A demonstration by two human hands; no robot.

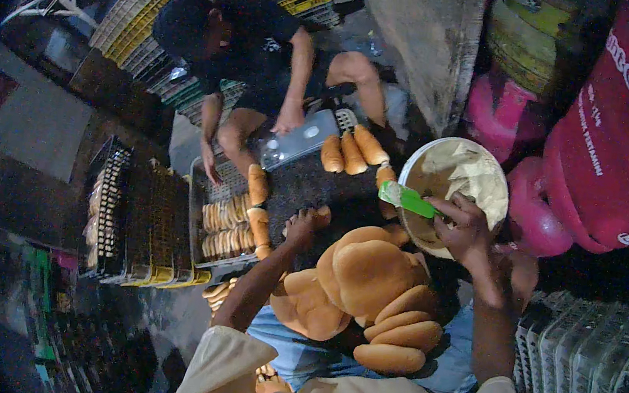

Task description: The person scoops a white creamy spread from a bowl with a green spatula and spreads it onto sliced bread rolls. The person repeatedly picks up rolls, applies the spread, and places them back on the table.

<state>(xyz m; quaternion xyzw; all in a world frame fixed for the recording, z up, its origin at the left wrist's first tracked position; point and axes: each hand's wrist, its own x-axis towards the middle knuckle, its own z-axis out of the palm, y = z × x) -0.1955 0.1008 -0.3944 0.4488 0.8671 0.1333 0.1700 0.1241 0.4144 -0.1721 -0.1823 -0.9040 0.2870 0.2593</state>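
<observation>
My right hand (462,228) grips a green spatula (410,200) with cream on its blade, over the rim of a white tub (448,197). Pale cream (482,183) lines the tub's inside. Above the dark board (297,191), my left hand (306,225) is closed around a small piece, apparently bread, mostly hidden by the fingers. Round buns (378,273) lie heaped nearest me, between my forearms. Long rolls (352,153) lie along the board's far edge, and more rolls (257,201) along its left edge.
Across the board sits a person (250,43), one hand on a grey-blue box lid (304,137). A crate (225,209) of filled rolls stands at left beside stacked crates (157,225). Pink gas cylinders (540,210) and a red container (618,132) are at right, above grey crates (581,355).
</observation>
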